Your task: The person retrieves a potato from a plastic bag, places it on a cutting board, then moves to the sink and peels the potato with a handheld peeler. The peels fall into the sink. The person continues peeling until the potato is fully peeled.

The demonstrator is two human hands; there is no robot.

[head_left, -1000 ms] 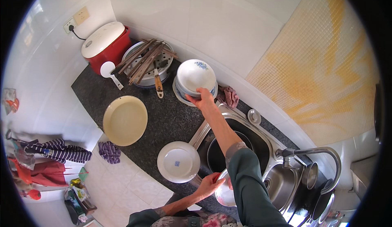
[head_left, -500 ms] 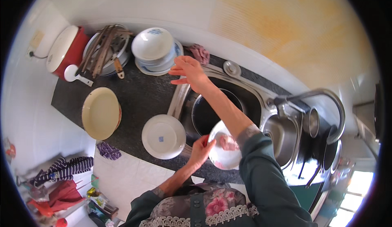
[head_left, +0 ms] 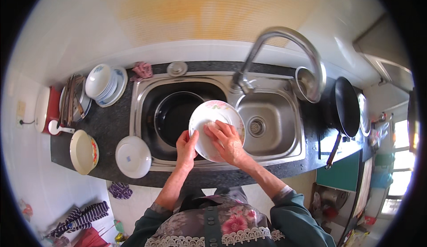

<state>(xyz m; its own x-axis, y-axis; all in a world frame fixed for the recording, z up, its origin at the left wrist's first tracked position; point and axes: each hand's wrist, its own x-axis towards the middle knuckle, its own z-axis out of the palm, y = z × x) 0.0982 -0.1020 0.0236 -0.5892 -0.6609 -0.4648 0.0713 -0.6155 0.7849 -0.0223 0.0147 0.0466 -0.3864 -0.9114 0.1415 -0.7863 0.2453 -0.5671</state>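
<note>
Left hand (head_left: 186, 149) pinches the left rim of a white flowered plate (head_left: 202, 114), the thumb on the upper side and the other fingers mostly hidden. Right hand (head_left: 227, 144) lies on the inner face of this plate, its fingers close together and pressing over a pale pinkish piece (head_left: 212, 125), which is mostly covered; whether the hand grips it, I cannot tell. The flowered plate is held above the sink (head_left: 280, 113), over the divider between its two basins.

Left of the sink, by its front corner, an upside-down white plate (head_left: 135, 147) carries a blue mark (head_left: 128, 159), too small to be read. The flowered plate shows pink painted flowers along its border.

Concerning edges, the front edge of the dark worktop (head_left: 106, 128) curves before the sink. Farther left of the sink, an enamel basin (head_left: 82, 151) stands near this edge; a strip of bare worktop separates it from the sink. Right of the sink, the handle (head_left: 333, 151) of a black pan (head_left: 347, 109) reaches past the edge. Behind the sink rises a faucet (head_left: 255, 53), bending to the right. Inside the sink's left basin, a round black pot (head_left: 173, 118) takes much of the room.
</note>
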